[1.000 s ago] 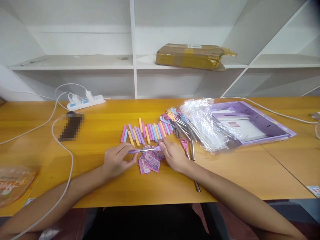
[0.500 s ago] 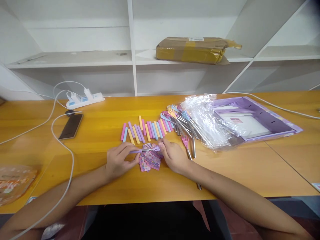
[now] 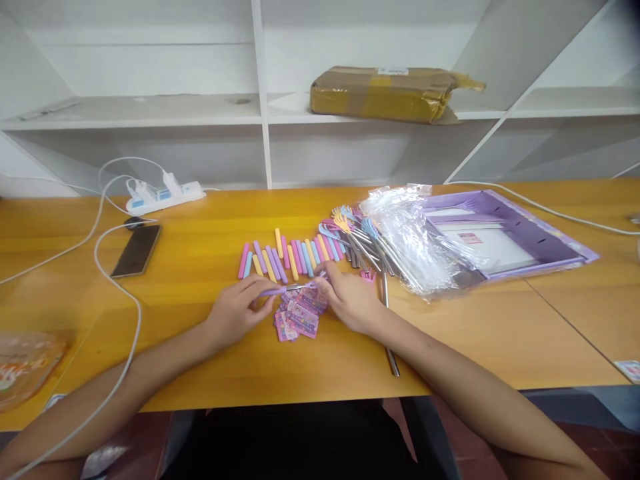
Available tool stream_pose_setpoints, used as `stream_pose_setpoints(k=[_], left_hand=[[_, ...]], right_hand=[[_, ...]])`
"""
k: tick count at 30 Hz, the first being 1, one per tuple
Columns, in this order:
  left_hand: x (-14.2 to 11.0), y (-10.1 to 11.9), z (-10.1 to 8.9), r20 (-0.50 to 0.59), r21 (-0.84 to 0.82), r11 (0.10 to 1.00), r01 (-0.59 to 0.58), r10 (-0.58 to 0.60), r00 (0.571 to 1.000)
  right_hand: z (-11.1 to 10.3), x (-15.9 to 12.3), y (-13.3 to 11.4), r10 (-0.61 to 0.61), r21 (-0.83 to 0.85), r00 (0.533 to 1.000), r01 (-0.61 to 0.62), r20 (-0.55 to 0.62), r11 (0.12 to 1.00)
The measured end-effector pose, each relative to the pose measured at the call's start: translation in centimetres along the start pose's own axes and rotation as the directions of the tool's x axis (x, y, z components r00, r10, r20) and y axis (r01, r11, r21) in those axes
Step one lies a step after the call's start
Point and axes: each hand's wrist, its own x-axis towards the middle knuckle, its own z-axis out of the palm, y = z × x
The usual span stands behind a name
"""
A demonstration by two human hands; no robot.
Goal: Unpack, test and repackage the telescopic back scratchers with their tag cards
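Between my two hands is a short purple back scratcher (image 3: pixel 294 287) with a bit of metal shaft showing. Its purple handle end is pinched in my left hand (image 3: pixel 234 311). My right hand (image 3: pixel 353 300) closes its fingers on the hand-shaped head end, which is partly hidden. Just below lies a loose pile of pink and purple printed cards (image 3: pixel 303 320). Beyond my hands, several pastel handle sleeves (image 3: pixel 285 257) lie in a rough row. To their right are several back scratchers (image 3: pixel 373 240) with metal shafts and coloured claw heads, heaped together.
Clear plastic bags (image 3: pixel 410 240) overlap an open purple box (image 3: pixel 545 243) on the right. At the left are a phone (image 3: pixel 137 251), a power strip (image 3: pixel 167 199) and a white cable (image 3: pixel 137 313) crossing above my left arm. A taped carton (image 3: pixel 380 95) sits on the shelf.
Both hands have shifted slightly up with the back scratcher, uncovering more of the cards. My right forearm and hand now cover most of the pink scratcher beside it. The view has moved slightly.
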Motion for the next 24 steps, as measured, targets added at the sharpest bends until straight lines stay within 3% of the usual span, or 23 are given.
stream_pose_setpoints(k=[3, 6, 11, 17, 21, 24], left_hand=[[0.2, -1.9, -0.3, 0.123, -0.034, 0.991, 0.127, -0.122, 0.985], [-0.1, -3.3, -0.5, 0.194, 0.016, 0.989, 0.146, -0.146, 0.970], [-0.5, -3.8, -0.5, 0.269, 0.178, 0.984, -0.022, -0.027, 0.963], [-0.5, -3.5, -0.3, 0.353, 0.366, 0.908, -0.204, 0.068, 0.933], [-0.7, -2.9, -0.2, 0.429, 0.387, 0.875, -0.291, 0.108, 0.897], [-0.9, -2.4, -0.1, 0.430, 0.422, 0.867, -0.267, 0.068, 0.900]], right_hand=[[-0.6, 0.4, 0.4, -0.015, -0.048, 1.000, 0.015, -0.003, 0.999], [0.0, 0.6, 0.7, -0.061, -0.161, 0.998, 0.060, -0.004, 0.985], [1.0, 1.0, 1.3, -0.138, -0.287, 0.990, 0.132, -0.001, 0.949], [1.0, 1.4, 1.8, -0.278, -0.383, 0.961, 0.259, 0.008, 0.887], [1.6, 1.2, 1.8, -0.437, -0.424, 0.899, 0.382, -0.036, 0.821], [2.4, 1.1, 1.7, -0.547, -0.430, 0.835, 0.471, -0.064, 0.770]])
